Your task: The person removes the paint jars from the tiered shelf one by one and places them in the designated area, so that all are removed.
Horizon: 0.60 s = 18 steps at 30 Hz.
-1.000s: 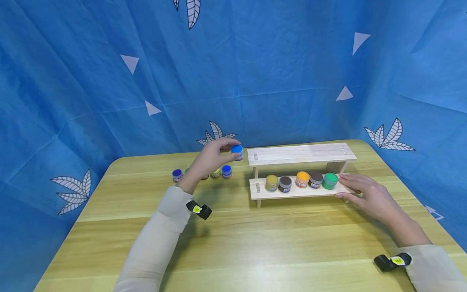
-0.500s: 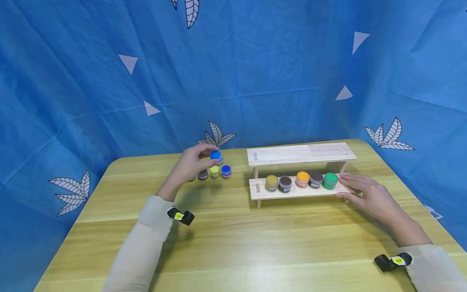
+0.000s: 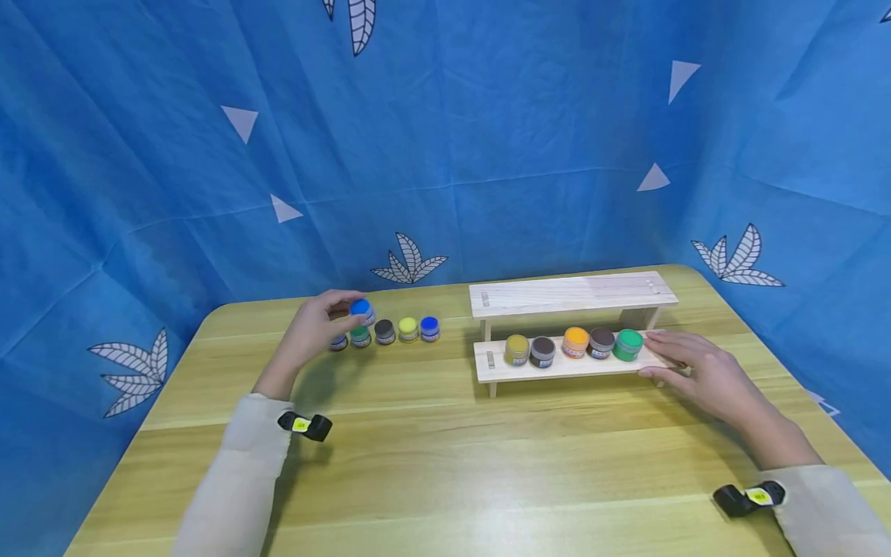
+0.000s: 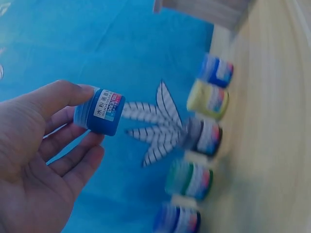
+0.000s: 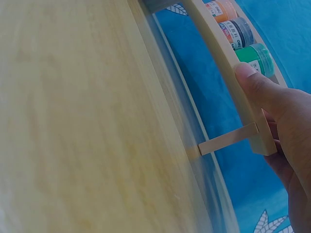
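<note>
A blue paint jar (image 3: pixel 362 311) is pinched between the thumb and fingers of my left hand (image 3: pixel 313 326), raised off the table. In the left wrist view its printed label (image 4: pixel 108 104) shows clearly. Behind and below it stands a row of small jars: purple-blue (image 3: pixel 338 343), green (image 3: pixel 360 338), dark (image 3: pixel 384 333), yellow (image 3: pixel 407 329) and blue (image 3: pixel 429 329). My right hand (image 3: pixel 706 377) grips the right end of the two-step wooden rack's lower board (image 3: pixel 592 369), its thumb (image 5: pixel 247 72) at the front edge beside a green jar (image 3: pixel 629 345).
On the lower step also stand a mustard jar (image 3: pixel 517 350), two dark jars (image 3: pixel 542 352) and an orange jar (image 3: pixel 575 342). The bare upper board (image 3: pixel 571 294) sits behind them. A blue patterned cloth (image 3: pixel 445 139) hangs behind the wooden table (image 3: pixel 445 464).
My left hand has moved left and slightly down with the blue paint jar, from near the rack to above the row's left end. The right hand stays on the rack.
</note>
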Tool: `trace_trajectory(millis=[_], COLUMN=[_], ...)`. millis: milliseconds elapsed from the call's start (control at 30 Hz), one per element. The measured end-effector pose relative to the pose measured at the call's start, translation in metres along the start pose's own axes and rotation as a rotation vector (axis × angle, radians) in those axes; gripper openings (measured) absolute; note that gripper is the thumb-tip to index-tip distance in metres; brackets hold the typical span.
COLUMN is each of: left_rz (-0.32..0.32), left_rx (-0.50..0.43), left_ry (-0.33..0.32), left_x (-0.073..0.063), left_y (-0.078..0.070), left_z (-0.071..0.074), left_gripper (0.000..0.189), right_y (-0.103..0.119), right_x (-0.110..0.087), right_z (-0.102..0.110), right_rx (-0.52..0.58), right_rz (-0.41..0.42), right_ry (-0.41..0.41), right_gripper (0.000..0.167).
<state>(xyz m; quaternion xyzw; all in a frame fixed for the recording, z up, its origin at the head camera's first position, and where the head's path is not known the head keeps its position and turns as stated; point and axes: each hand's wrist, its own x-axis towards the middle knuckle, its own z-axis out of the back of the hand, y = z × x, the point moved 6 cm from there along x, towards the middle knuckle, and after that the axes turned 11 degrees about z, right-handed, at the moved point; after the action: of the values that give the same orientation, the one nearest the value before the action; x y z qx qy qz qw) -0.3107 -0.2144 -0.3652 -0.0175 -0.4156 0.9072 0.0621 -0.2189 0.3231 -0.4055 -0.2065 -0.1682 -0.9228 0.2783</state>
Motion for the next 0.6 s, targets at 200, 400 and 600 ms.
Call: trace_trajectory(millis=[200,400,600], left_rz=[0.041,0.068,0.068], left_rx=[-0.016,0.011,0.014], left_ry=[-0.009,-0.056,-0.076], left_x=[-0.005,-0.011,-0.015], left_y=[0.03,0.052,0.07], left_z=[0.013,0.027,0.039], left_gripper=[0.049,0.049,0.047], right_y=[0.001,0.001,0.002], right_x=[0.0,0.0,0.0], right_z=[0.0,0.001,0.002], right_rx=[0.007,0.011,0.007], right_rz=[-0.002,-0.008,0.001], right_ry=[0.004,0.001,-0.004], right_gripper=[0.058,0.057,0.057])
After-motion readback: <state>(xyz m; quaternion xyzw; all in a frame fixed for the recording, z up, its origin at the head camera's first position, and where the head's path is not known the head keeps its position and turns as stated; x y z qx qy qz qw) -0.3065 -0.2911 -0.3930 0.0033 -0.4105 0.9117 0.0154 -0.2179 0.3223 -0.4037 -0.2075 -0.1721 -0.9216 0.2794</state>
